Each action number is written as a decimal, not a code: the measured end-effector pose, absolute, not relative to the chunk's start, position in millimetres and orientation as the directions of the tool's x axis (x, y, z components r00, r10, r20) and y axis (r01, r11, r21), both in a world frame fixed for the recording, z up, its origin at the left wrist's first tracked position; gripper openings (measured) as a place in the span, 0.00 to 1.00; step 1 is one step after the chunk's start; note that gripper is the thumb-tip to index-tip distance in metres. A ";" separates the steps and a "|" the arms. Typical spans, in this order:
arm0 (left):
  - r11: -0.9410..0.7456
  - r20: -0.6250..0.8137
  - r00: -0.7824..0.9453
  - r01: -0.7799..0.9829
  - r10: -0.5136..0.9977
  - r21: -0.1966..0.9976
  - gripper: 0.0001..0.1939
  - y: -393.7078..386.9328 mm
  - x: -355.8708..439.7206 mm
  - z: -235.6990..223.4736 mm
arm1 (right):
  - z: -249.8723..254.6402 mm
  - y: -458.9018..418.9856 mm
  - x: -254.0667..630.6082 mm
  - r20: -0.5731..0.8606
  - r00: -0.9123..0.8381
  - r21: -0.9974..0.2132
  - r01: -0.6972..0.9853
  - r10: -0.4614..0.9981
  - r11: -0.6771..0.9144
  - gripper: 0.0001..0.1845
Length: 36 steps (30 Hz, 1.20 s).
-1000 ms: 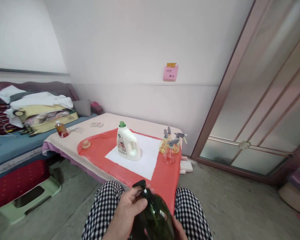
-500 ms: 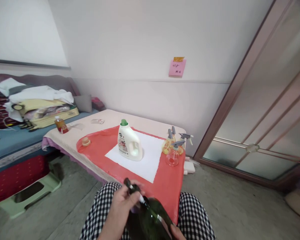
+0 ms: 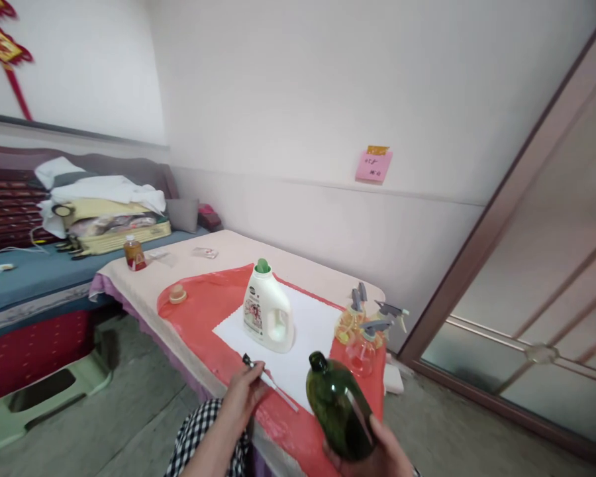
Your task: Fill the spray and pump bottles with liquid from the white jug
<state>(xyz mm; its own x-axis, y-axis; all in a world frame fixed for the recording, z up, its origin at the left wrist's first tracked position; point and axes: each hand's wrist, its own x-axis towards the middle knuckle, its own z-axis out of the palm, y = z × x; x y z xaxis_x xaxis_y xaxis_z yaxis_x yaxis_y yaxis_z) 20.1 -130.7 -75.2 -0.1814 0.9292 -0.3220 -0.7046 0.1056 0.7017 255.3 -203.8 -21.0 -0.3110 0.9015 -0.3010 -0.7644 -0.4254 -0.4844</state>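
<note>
My right hand (image 3: 377,450) grips a dark green bottle (image 3: 338,407) by its lower body. The bottle is tilted and its neck is open, with no pump on it. My left hand (image 3: 243,396) pinches the black pump head (image 3: 249,362), and the pump's thin white tube (image 3: 281,391) trails to the right over the red cloth (image 3: 203,311). Both hands hover over the near edge of the low table (image 3: 144,281). A white detergent jug with a green cap (image 3: 267,308) stands on a white sheet (image 3: 312,331) just beyond them.
Three small spray bottles (image 3: 361,328) cluster at the table's right corner. A small round lid (image 3: 177,293) and a brown jar (image 3: 134,254) sit at the left. A bed with stacked bedding (image 3: 99,212) lies at left, a green stool (image 3: 34,404) below it, and a glass sliding door (image 3: 536,291) at right.
The pump was pulled out of the green bottle: my left hand drew it away to the left with its tube. My right hand raised the bottle toward the table. The view shifted right.
</note>
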 end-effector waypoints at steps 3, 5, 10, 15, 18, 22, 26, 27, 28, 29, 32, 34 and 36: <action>0.117 -0.321 -0.147 -0.728 0.936 0.676 0.11 -127.1 29.4 -88.8 | 33.4 -162.2 237.7 -0.221 -0.144 -0.620 -0.742 0.965 -0.253 0.19; 0.115 -0.315 -0.140 -0.735 0.939 0.669 0.12 -126.1 30.1 -92.7 | 61.7 -131.6 225.9 -0.180 -0.124 -0.712 -0.669 0.976 -0.216 0.17; 0.101 -0.320 -0.156 -0.745 0.935 0.660 0.14 -125.2 26.7 -94.1 | 96.8 -58.0 203.5 -0.126 -0.127 -0.810 -0.560 0.984 -0.176 0.12; 0.110 -0.323 -0.145 -0.748 0.935 0.654 0.14 -124.8 28.7 -92.3 | 112.7 -8.9 184.1 -0.120 -0.120 -0.920 -0.361 0.986 -0.156 0.12; 0.108 -0.288 -0.115 -0.748 0.951 0.655 0.14 -123.7 29.0 -91.5 | 121.4 4.8 173.1 -0.119 -0.122 -0.967 -0.212 0.985 -0.143 0.15; 0.128 -0.338 -0.125 -0.763 0.933 0.634 0.13 -120.1 28.0 -92.0 | 133.8 11.2 161.7 -0.082 -0.118 -0.996 -0.018 0.990 -0.085 0.17; 0.143 -0.373 -0.127 -0.773 0.919 0.618 0.13 -117.3 27.5 -94.4 | 148.2 12.6 153.4 -0.007 -0.093 -0.987 0.159 0.996 0.008 0.18; 0.141 -0.370 -0.126 -0.776 0.920 0.615 0.13 -117.1 27.3 -94.8 | 151.4 13.3 151.6 0.016 -0.093 -0.979 0.203 0.996 0.035 0.19; 0.141 -0.369 -0.124 -0.778 0.921 0.613 0.13 -117.2 27.2 -95.0 | 154.1 14.2 149.9 0.043 -0.095 -0.967 0.247 0.995 0.065 0.19; 0.141 -0.368 -0.121 -0.779 0.922 0.611 0.13 -117.4 26.9 -94.8 | 156.3 15.5 148.3 0.072 -0.098 -0.951 0.292 0.993 0.098 0.20; 0.144 -0.373 -0.118 -0.783 0.920 0.604 0.12 -118.5 25.8 -92.3 | 161.6 20.7 143.6 0.153 -0.111 -0.889 0.419 0.982 0.186 0.24; 0.142 -0.374 -0.118 -0.789 0.920 0.598 0.11 -119.1 25.2 -90.1 | 165.5 24.5 140.2 0.182 -0.126 -0.838 0.500 0.975 0.221 0.27; 0.142 -0.380 -0.120 -0.793 0.917 0.592 0.11 -119.4 24.9 -88.9 | 170.9 27.9 136.5 0.188 -0.140 -0.782 0.578 0.972 0.234 0.28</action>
<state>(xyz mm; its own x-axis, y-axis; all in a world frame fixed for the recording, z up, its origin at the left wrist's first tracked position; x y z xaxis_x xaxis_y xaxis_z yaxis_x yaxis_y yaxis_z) 24.9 -119.4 -88.9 -0.1200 0.9171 -0.3802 -0.7931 0.1417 0.5923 136.5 27.9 170.9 -0.1398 0.9722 0.1880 0.5777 0.2343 -0.7819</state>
